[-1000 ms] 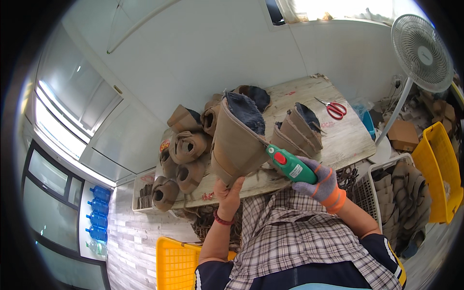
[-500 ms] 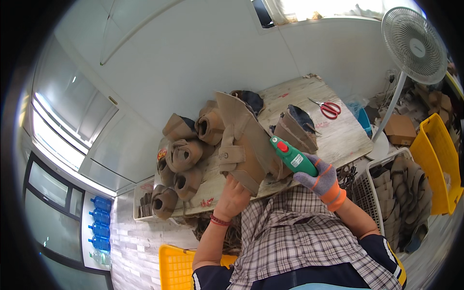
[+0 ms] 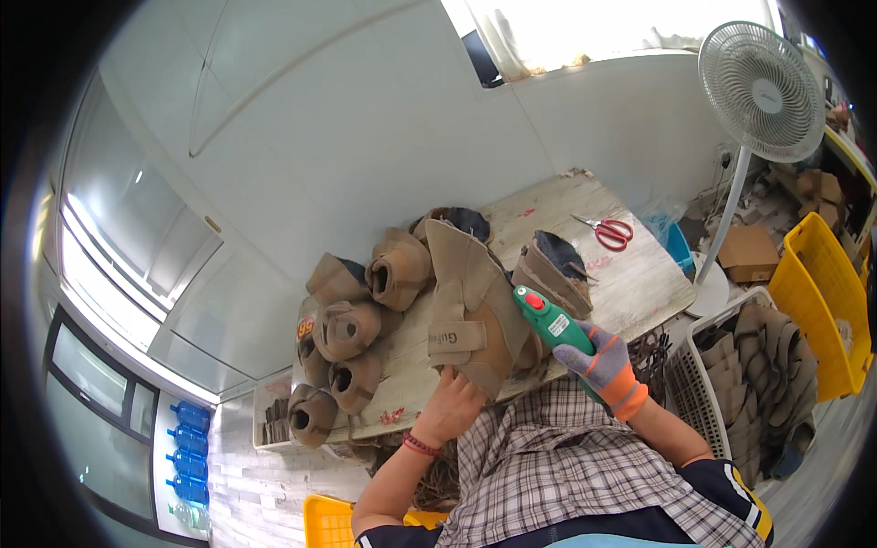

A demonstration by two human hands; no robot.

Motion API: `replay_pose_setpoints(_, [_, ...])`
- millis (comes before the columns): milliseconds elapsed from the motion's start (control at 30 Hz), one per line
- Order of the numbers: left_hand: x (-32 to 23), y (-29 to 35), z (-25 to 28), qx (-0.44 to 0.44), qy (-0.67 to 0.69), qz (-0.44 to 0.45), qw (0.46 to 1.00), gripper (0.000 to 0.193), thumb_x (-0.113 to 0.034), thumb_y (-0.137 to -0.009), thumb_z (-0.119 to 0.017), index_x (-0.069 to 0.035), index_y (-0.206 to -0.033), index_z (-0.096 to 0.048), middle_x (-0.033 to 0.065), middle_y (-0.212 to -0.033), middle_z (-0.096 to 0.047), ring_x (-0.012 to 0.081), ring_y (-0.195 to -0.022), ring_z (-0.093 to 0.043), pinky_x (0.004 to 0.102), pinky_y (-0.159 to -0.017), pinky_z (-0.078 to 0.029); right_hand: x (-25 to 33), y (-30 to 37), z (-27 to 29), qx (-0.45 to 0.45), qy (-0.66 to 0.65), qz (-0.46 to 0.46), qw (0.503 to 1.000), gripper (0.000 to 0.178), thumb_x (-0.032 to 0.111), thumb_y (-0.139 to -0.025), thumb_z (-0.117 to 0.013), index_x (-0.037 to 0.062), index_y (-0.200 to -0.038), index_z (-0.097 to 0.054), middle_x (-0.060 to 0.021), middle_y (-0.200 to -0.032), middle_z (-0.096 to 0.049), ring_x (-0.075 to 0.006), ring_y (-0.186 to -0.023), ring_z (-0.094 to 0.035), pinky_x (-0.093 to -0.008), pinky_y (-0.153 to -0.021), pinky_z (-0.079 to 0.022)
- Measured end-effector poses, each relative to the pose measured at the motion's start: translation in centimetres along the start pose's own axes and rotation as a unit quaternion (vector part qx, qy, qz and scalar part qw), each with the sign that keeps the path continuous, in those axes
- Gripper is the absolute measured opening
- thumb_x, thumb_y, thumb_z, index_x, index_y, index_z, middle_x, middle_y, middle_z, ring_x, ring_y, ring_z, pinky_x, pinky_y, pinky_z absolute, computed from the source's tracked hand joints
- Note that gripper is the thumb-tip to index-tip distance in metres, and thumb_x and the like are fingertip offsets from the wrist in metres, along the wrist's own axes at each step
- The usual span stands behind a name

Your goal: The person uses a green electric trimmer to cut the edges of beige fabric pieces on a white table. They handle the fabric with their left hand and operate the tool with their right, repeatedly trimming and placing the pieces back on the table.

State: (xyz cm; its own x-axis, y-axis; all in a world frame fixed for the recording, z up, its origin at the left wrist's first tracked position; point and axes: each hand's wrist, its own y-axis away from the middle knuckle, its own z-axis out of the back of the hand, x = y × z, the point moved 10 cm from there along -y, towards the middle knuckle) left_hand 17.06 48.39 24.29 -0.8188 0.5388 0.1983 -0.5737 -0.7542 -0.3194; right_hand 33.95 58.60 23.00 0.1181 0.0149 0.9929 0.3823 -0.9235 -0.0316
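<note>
The upper (image 3: 475,306), tan and tilted, was above the near edge of the table (image 3: 639,283), with a tall flared side, lettered strap (image 3: 459,337) and dark, frayed edge. The left hand (image 3: 454,404) gripped its bottom; the gloved right hand's (image 3: 598,361) fingers wrapped a green tool (image 3: 550,321) beside it.

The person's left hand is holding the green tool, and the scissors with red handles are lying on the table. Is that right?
Not quite: the green tool is in the person's gloved right hand, not the left, as the head view shows. The red-handled scissors are indeed lying on the table.
</note>
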Motion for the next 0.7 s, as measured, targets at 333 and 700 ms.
replay_pose_setpoints(333, [0.2,-1.3,-0.6,0.045,-0.014,-0.022,0.999,0.018,-0.013,-0.073,-0.052,-0.007,-0.086,-0.063,0.0099,-0.096,-0.058,0.0269,-0.1,-0.052,0.0539,-0.099,-0.032,-0.4,1.1,1.5,-0.02,-0.044,-0.03,0.998,0.044,0.024,-0.08,-0.074,-0.0021,-0.112,-0.059,0.0015,-0.074,-0.059,-0.0042,-0.061,-0.05,-0.0202,-0.054,-0.041])
replay_pose_setpoints(700, [-1.3,-2.6,-1.9,0.068,-0.013,-0.067,0.995,0.026,-0.012,-0.073,-0.053,-0.005,-0.097,-0.062,0.0085,-0.1,-0.057,0.0254,-0.101,-0.052,0.0483,-0.097,-0.034,-1.1,1.6,3.5,-0.075,-0.065,-0.041,0.994,0.042,0.023,-0.081,-0.074,-0.0012,-0.112,-0.06,0.0018,-0.073,-0.058,-0.0038,-0.059,-0.05,-0.0204,-0.051,-0.041])
